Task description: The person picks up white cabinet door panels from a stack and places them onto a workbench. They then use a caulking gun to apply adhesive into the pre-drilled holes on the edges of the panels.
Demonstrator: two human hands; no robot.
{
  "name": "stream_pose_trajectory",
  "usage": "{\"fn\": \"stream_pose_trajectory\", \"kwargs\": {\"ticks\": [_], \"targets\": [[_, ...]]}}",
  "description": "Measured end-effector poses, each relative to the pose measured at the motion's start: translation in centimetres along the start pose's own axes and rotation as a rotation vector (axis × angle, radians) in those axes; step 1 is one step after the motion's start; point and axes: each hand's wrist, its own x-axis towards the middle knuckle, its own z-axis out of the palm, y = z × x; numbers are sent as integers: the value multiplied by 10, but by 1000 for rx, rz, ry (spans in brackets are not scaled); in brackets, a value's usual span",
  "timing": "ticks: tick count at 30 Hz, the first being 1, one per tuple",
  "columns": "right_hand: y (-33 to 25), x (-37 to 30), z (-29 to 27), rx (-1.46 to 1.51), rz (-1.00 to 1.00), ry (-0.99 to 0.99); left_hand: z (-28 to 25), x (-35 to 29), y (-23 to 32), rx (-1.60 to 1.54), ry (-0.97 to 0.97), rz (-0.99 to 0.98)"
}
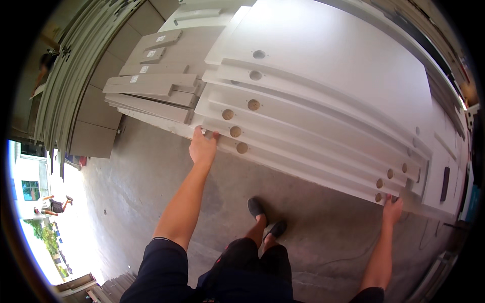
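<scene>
Panel (pixel 303 168): left hand (pixel 203 149), right hand (pixel 392 210) holding ends.

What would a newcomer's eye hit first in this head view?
Probably the stack of white panels filling the upper right, its near edges stepped, with round holes toward both ends. Next, the person's left hand and right hand, far apart along the stack's near edge. Then the glaring outdoor area at lower left.

left arm (pixel 183 197) reaching forward, left fingers (pixel 197 133) curled — right arm (pixel 383 247) out wide, right fingers (pixel 388 201) curled
</scene>
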Motion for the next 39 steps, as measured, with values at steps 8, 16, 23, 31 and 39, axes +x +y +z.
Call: {"fn": "stream_pose_trajectory", "kwargs": {"ticks": [8,16,23,31,39], "targets": [[-18,-8,-16,-21,39,-22,-8,1,4,60,-30,25],[-29,-7,-15,-28,127,-25,-1,2,8,158,13,106],[-31,-7,-29,90,151,-135,1,5,-11,105,-13,156],[-27,-9,-26,176,172,-89,-9,13,-16,-15,12,209],[-28,-14,-26,163,209,-45,-37,-5,27,12,-20,101]]}}
